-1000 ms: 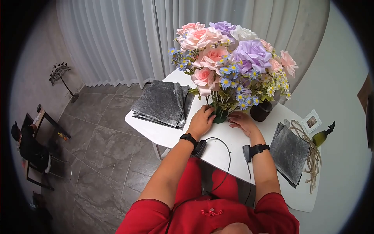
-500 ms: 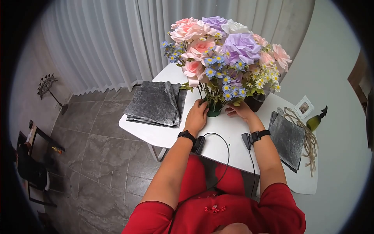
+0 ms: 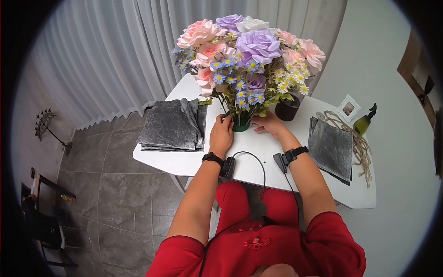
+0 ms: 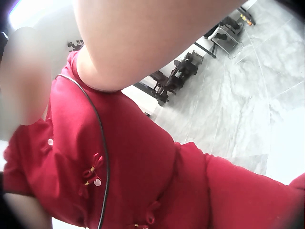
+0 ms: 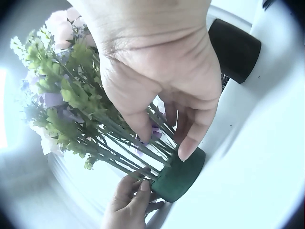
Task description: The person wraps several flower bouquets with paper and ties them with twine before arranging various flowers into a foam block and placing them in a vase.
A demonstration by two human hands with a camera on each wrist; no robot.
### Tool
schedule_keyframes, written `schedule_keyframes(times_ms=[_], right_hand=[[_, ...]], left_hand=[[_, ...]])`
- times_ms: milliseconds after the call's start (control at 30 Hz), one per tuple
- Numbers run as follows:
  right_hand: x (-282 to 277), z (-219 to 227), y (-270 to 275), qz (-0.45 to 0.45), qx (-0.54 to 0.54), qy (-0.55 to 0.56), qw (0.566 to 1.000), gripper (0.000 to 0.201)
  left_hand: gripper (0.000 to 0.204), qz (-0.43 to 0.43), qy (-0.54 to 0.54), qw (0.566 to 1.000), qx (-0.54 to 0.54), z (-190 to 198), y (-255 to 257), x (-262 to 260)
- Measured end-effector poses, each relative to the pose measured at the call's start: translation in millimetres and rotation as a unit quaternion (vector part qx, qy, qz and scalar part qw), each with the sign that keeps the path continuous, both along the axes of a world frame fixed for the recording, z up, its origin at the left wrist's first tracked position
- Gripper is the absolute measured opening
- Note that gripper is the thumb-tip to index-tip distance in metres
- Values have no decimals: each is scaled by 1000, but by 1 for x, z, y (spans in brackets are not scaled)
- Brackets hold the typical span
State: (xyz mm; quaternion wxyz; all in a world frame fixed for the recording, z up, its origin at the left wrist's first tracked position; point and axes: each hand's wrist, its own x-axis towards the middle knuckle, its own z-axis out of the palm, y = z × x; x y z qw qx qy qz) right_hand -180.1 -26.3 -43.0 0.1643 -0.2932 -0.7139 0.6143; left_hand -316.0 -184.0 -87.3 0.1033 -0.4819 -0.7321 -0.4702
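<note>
A tall flower arrangement (image 3: 258, 46) of pink, purple and white roses with small blue and white daisies stands on the white table. Its stems rise from a round green base (image 5: 178, 179). At the base's left side, my left hand (image 3: 222, 135) holds its edge, with thumb and fingers at the rim in the right wrist view. My right hand (image 3: 272, 124) is at the other side, fingers loosely bent. Its thumb (image 5: 138, 126) is by the stems and a fingertip is right at the base's rim. The left wrist view shows only forearm and red clothing.
Grey patterned wrapping sheets (image 3: 168, 124) are stacked on the left of the table (image 3: 249, 171). A dark pot (image 3: 287, 110) stands behind my right hand. To the right lie more grey sheets (image 3: 330, 147), rope (image 3: 362, 157), a white frame (image 3: 348, 108) and a green spray bottle (image 3: 363, 123).
The head view has shifted, so the table and flowers appear further left. Both hands stay beside the green base, and the flowers keep their arrangement.
</note>
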Motion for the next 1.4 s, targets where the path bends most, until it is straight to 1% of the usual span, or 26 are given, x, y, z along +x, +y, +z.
schedule_keyframes(times_ms=[67, 200, 300, 367, 400, 467, 500, 567, 600, 667, 700, 733, 767, 800, 867, 900, 933, 967, 1000, 1067, 1133, 1200, 1233, 1300, 1333, 1400], right_hand=[[-2, -4, -2, -6, -8, 25, 1000, 57], [-3, -9, -9, -1, 13, 34, 999, 58], [-4, -10, -16, -23, 39, 33, 998, 59], [-7, -10, -17, -79, 80, 38, 993, 59], [-8, -10, -17, -80, 79, 41, 993, 59], [-8, -13, -18, -92, 65, 79, 991, 58], [-9, -16, -19, -94, 63, 79, 990, 58], [-13, -23, -21, -134, 77, 136, 979, 58], [-16, -33, -14, -134, 75, 137, 979, 58], [-23, -38, -7, -163, 167, 55, 971, 53], [-24, -35, -7, -162, 167, 56, 971, 53], [-26, -32, -7, -167, 146, 87, 971, 49], [-28, -31, -7, -173, 126, 118, 970, 45], [-31, -29, -7, -173, 127, 119, 969, 45], [-36, -31, -4, -176, 194, 106, 959, 38], [-41, -37, 0, -177, 195, 105, 959, 38], [-47, -44, 4, -177, 228, 118, 950, 33], [-49, -46, 5, -176, 244, 124, 946, 32], [-52, -47, 5, -175, 259, 130, 941, 30], [-56, -48, 4, -102, 232, 69, 965, 28], [-50, -32, -16, -102, 212, 74, 969, 28], [-46, -25, -28, -133, 304, 119, 936, 27], [-49, -28, -26, -133, 304, 118, 936, 27], [-54, -37, -19, -134, 374, 106, 911, 27], [-56, -43, -17, -138, 373, 105, 911, 27], [-59, -44, -19, -199, 312, 121, 921, 29]], left_hand=[[21, -9, 0, 1000, 4, -2, 1, -1], [21, -12, -6, 1000, -1, -5, 2, -5], [20, -20, -20, 999, 16, -6, 1, -4], [17, -33, -24, 999, 34, -5, 0, -4], [17, -34, -22, 999, 33, -4, -1, -5], [25, -46, 11, 999, 23, -5, -4, -6], [25, -47, 12, 999, 20, -6, -4, -6], [43, -16, -86, 996, 28, -9, -3, -7], [43, -15, -85, 996, 27, -11, -1, -8], [64, -14, -93, 986, 139, -9, 4, -9], [72, -10, -84, 988, 126, -7, 3, -7], [72, -9, -84, 989, 125, -4, 1, -8], [77, -47, -43, 996, 57, 1, -1, -8], [81, -86, 0, 996, -11, 5, -1, -8], [81, -89, -23, 996, -20, 4, 0, -7], [80, -78, -52, 995, -18, 6, -2, -7], [78, -67, -81, 994, -17, 7, -4, -6], [73, -62, -98, 993, 11, 6, -2, -7], [73, -61, -99, 993, 10, 4, -1, -7], [67, -32, -141, 989, 11, 2, -1, -8], [65, -24, -142, 989, 21, 0, -1, -10], [64, -16, -90, 995, 41, -3, 1, -13], [64, -17, -91, 995, 41, -5, 3, -14], [63, -26, -108, 993, 38, -7, 3, -16], [63, -30, -109, 993, 36, -8, 4, -17], [61, -34, -40, 998, 42, -9, 4, -19]])
